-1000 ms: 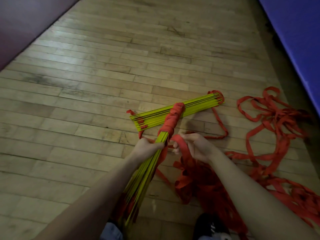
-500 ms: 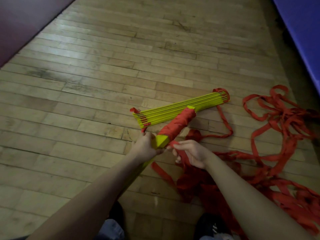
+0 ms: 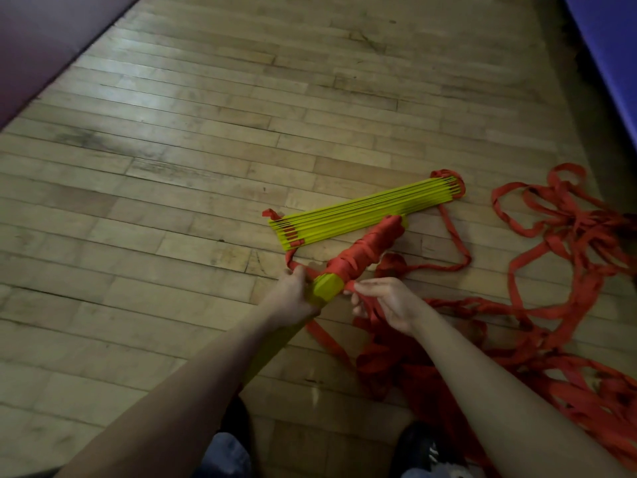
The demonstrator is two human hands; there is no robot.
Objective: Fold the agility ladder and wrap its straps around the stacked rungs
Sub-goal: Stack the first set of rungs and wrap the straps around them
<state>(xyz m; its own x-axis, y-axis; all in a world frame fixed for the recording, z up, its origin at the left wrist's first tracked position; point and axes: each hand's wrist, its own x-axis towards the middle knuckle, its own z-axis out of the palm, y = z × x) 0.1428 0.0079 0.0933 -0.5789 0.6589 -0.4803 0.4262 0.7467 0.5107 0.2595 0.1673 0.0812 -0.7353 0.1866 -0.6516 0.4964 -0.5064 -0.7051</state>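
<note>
Two bundles of yellow rungs here, so don't mix them up: the loose stack (image 3: pixel 365 215) lies flat on the floor (image 3: pixel 172 167) further out with no wrap on it yet, and the bundle (image 3: pixel 362 257) being worked is held up off the floor, pointing away, most of its far length already bound in red. The left hand (image 3: pixel 293 301) has its fingers clamped round the bare yellow near end, which looks like the right job for it: just hold the bundle steady. The right hand (image 3: pixel 386 305) pinches the strap (image 3: pixel 348 286) right where it leaves the wrap. I'd say keep that pinch close and the strap flat, pull snug each turn, and lay each turn against the last one so nothing slides. The slack (image 3: pixel 568 305) is a tangled heap on the floor to the right, so feed it slowly or it may knot.
</note>
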